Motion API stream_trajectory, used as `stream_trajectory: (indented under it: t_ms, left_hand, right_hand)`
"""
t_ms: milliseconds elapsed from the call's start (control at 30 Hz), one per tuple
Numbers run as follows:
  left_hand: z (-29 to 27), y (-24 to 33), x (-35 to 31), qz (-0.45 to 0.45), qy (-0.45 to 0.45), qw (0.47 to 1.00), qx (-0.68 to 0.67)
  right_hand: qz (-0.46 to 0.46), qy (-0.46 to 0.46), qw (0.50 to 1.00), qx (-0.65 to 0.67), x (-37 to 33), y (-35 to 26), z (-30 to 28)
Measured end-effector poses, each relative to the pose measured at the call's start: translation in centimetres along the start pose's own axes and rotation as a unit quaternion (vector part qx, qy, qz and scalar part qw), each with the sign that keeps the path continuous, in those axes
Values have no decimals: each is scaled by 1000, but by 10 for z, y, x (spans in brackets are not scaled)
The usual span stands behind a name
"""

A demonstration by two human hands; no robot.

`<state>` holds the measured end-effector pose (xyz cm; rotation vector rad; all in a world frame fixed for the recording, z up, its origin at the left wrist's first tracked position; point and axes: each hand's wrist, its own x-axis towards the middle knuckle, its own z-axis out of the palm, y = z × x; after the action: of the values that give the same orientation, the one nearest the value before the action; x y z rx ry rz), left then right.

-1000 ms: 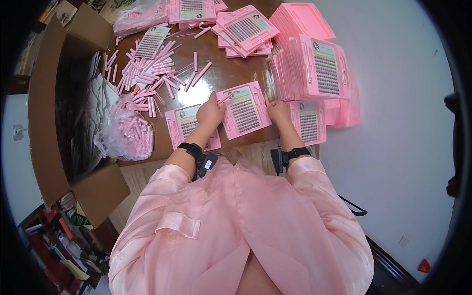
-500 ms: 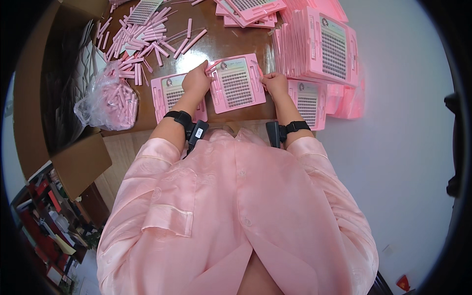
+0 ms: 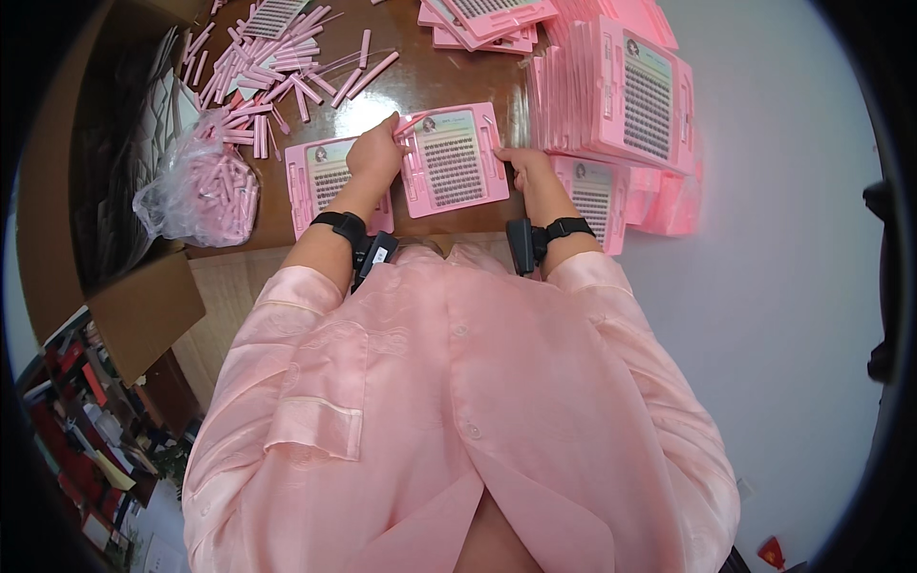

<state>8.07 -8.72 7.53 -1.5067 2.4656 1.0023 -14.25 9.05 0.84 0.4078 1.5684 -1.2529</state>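
Observation:
A pink tray of false eyelashes [image 3: 454,170] lies before me, with rows of dark lash clusters on a pale card. My left hand [image 3: 378,153] is closed at its left edge, near a thin pink tube [image 3: 412,123] slanting across the upper left corner. My right hand [image 3: 528,167] has its fingers curled, the tips pressing on the right edge by the side slot. Partly under my left wrist lies a second eyelash tray [image 3: 299,184]. To the right, a third eyelash tray [image 3: 592,199] lies beside my right wrist, partly covered by it.
Loose pink tubes [image 3: 263,62] are heaped at the far left, beside a clear bag of tubes [image 3: 224,199]. A row of stacked eyelash trays [image 3: 638,100] stands at the right, with more trays [image 3: 468,38] farther back. An open cardboard box [image 3: 57,172] borders the brown table [image 3: 420,72] at left.
My right fingertips have slid down from the upper part of the tray's right edge onto its side slot. The left hand keeps its place on the tray; the view has shifted slightly.

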Motion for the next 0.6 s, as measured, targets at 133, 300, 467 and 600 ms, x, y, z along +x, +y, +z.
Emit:
stream_trajectory:
  t_ms: [133, 300, 467, 600]
  left_hand:
    - [2, 0, 0, 5, 1, 1000, -5]
    - [-1, 1, -1, -23, -21, 998, -51]
    - [-4, 0, 1, -11, -17, 999, -34]
    - [0, -4, 0, 33, 13, 999, 22]
  right_hand:
    - [51, 42, 997, -37, -17, -13, 2]
    - [46, 23, 997, -59, -8, -9, 11]
    - [-45, 137, 982, -122, 6, 14, 10]
    - [-95, 150, 924, -338, -16, 4, 21]
